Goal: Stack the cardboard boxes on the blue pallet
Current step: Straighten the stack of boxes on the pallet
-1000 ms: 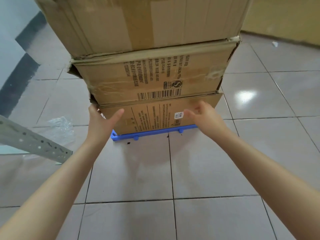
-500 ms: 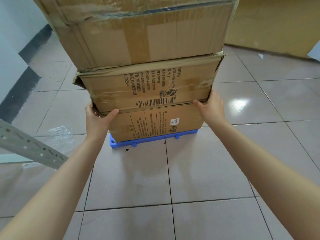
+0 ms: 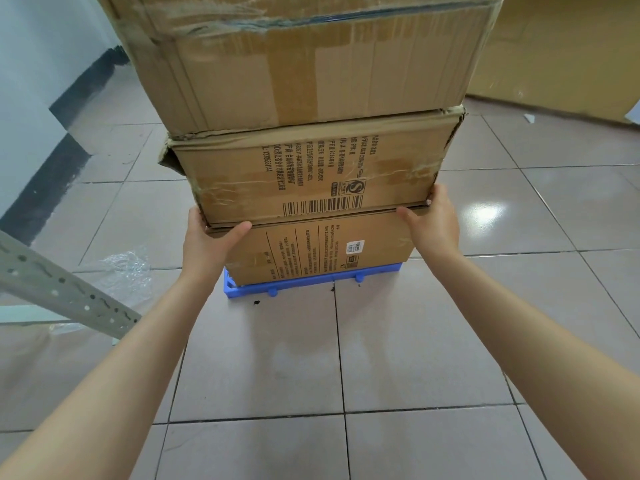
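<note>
Three cardboard boxes stand stacked on a small blue pallet on the tiled floor. The bottom box carries printed text and a small white label. The middle box shows a barcode and a torn left corner. The large top box has peeling tape and runs out of the frame. My left hand grips the left end of the bottom box at the seam under the middle box, thumb on the front face. My right hand holds the right end at the same seam, fingers wrapped round the corner.
A grey perforated metal bar slants across the left. Crumpled clear plastic wrap lies on the floor behind it. A white wall with a dark skirting runs along the left. Flat cardboard sheets lean at the back right.
Both hands have moved from the front of the bottom box out to its left and right ends and gripped at the seam. The view has moved closer.
</note>
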